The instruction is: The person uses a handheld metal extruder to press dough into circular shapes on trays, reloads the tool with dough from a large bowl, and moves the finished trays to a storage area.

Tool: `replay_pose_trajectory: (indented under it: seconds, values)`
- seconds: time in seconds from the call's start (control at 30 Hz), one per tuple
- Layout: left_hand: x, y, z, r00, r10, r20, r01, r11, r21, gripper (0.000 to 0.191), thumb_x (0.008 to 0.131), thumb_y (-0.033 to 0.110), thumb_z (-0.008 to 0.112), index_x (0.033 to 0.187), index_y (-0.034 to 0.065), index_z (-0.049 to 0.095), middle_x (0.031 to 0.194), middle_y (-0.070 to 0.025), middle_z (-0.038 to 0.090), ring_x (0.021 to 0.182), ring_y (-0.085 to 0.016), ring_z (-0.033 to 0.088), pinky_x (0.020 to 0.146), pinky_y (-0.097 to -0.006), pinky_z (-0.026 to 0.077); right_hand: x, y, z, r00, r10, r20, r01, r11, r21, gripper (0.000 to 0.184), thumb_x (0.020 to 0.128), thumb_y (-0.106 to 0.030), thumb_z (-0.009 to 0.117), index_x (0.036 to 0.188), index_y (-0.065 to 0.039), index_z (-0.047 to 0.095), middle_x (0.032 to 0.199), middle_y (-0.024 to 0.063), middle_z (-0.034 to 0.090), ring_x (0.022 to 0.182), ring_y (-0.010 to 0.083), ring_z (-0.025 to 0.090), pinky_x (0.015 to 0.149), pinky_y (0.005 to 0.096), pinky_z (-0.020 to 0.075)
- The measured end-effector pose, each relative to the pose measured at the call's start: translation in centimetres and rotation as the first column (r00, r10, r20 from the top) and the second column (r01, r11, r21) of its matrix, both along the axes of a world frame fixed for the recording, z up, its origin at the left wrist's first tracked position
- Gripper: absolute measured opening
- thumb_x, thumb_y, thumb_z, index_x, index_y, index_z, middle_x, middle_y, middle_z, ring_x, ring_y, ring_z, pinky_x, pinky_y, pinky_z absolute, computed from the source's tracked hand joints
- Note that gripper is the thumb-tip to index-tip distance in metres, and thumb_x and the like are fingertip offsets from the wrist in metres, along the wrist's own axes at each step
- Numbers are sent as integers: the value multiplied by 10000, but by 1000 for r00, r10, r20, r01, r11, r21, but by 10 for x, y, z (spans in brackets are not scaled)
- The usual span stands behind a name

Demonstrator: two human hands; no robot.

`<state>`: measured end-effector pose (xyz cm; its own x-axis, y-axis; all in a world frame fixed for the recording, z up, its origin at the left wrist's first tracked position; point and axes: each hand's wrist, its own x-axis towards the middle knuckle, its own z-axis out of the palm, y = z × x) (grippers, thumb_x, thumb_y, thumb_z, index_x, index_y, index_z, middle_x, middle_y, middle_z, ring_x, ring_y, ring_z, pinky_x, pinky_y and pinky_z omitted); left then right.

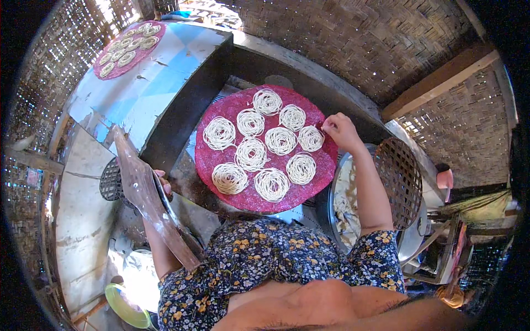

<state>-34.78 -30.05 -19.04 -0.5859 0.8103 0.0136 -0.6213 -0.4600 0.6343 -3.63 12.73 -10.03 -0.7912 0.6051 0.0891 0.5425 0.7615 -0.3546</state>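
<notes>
In front of me is a round red mat (215, 163), dusted with white powder. Several coiled nests of pale noodles (281, 141) are spread over it. My right hand (343, 131) is at the mat's right rim, fingertips drawn together beside a small noodle nest (311, 138). Whether they pinch the rim or a strand is too small to tell. On the left, a long carved wooden tool (151, 192) with a metal strip along its side slants towards my body. My left hand (164, 183) curls around it from beneath, mostly hidden behind the wood.
A second red mat (130, 49) with noodle nests lies on a blue-and-white tabletop (174, 58) at the far left. Close to my right arm stand a metal basin (344, 207) with pale contents and a woven basket (398, 182). A green-rimmed tub (124, 308) sits low at left.
</notes>
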Motion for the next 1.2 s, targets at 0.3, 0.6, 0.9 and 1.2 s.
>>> replay_pose_trajectory:
  seconds: [0.3,0.6,0.9,1.2]
  values:
    - [19,-8,0,981,56,-186,-151,822,-549,301,834,202,551,1061,11,499,848,-102,591,646,-227,599,561,-364,512,10,-25,9,994,89,-60,-96,988,-120,163,755,-221,608,812,-68,598,822,109,533,857,287,512,760,386,404]
    - [24,-1,18,659,-219,-719,-394,714,-579,347,784,44,601,1106,46,472,981,-6,508,863,-118,476,761,-259,414,7,-63,4,971,232,65,-238,964,121,124,728,-175,620,795,-72,606,840,120,524,869,310,494,751,405,407]
    - [33,4,34,581,-210,-786,-435,736,-518,402,777,64,611,1137,44,433,964,1,489,849,-111,462,745,-259,410,8,-64,-2,965,249,86,-261,947,188,86,721,-153,617,772,-83,615,826,96,522,835,284,495,742,380,413]
    - [31,9,36,619,-312,-721,-284,766,-576,509,668,78,695,1120,39,463,949,-28,543,842,-126,496,762,-288,424,9,-67,14,969,234,-80,-233,972,33,101,761,-155,601,806,-67,584,825,93,508,852,284,486,755,357,393]
